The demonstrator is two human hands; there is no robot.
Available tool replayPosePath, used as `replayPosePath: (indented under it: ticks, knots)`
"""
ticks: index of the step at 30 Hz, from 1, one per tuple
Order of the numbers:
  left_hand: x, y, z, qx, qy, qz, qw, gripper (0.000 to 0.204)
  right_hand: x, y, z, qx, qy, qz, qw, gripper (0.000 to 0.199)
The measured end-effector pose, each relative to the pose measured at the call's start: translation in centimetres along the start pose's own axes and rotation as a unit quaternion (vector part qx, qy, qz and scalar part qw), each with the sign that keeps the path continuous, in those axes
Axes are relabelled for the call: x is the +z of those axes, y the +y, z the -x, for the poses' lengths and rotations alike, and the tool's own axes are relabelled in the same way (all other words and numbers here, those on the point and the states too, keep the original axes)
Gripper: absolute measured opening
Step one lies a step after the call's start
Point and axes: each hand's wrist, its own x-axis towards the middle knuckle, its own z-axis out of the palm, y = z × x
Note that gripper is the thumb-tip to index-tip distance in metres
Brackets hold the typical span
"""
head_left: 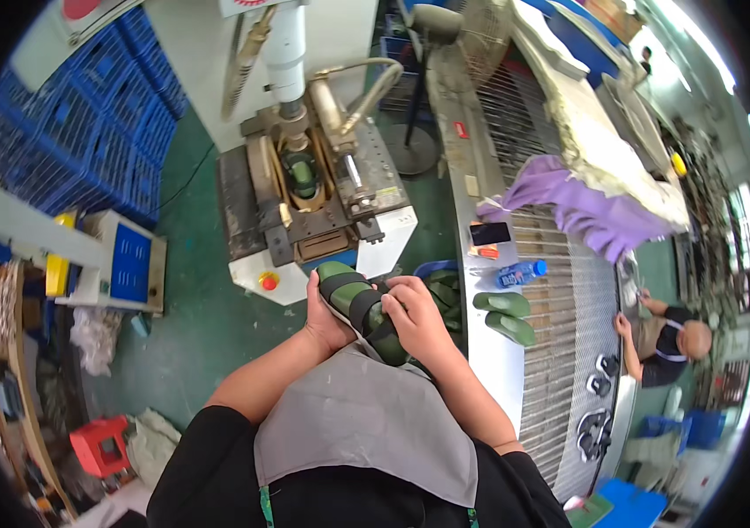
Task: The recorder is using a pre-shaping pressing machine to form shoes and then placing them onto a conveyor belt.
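A sandal (340,283) with black straps over a green foot-shaped body is held before my apron, its toe pointing away from me. My left hand (326,319) wraps its left side and sole edge. On its right side, the fingers of my right hand (415,319) are curled at the rear black strap, partly covering it. Whether the green part is a last inside or the footbed, I cannot tell. Just beyond my hands stands a press machine (384,158), with another green-and-black sandal (302,176) seated in its clamp.
Right of me runs a conveyor (547,370), its white ledge bearing green shoe lasts (505,318), a blue-labelled bottle (522,274) and a phone (489,233). Another person (670,343) works across it. Blue crates (84,114) are stacked left; a red stool (100,446) stands lower left.
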Motion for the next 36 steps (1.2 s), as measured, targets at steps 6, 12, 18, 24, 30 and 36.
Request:
replayPosePath:
  ticks: [6,12,18,24,30,36]
  knots:
    - [0.8,4.6,-1.8,-0.114,-0.025,-0.058,0.991,0.087,1.0,-1.4,2.0,-0.064,0.064,-0.047,0.995,0.021]
    - [2.2,5.8,-1.6,-0.124,-0.013,-0.046,0.991,0.089,4.8,-2.0,3.8,-0.002,0.226,-0.115,0.967,0.054]
    - [5.9,5.9,-2.1,-0.098,-0.037,-0.085,0.991,0.092,6.4,0.6,1.4,0.105,0.197,-0.253,0.941,0.09]
    - [6.0,5.6,-2.6,-0.036,-0.011,-0.117,0.992,0.093,4.0,0.0,0.0,0.097,0.101,-0.414,0.899,0.088]
    - [6.0,5.9,-3.2,-0.028,-0.12,-0.131,0.984,0.094,4.0,2.8,-0.8,0.128,0.099,-0.256,0.953,0.081]
    - [5.3,7.1,-4.3,-0.022,-0.215,-0.296,0.931,0.093,3.4,5.3,0.4,0.136,0.161,-0.468,0.858,0.067]
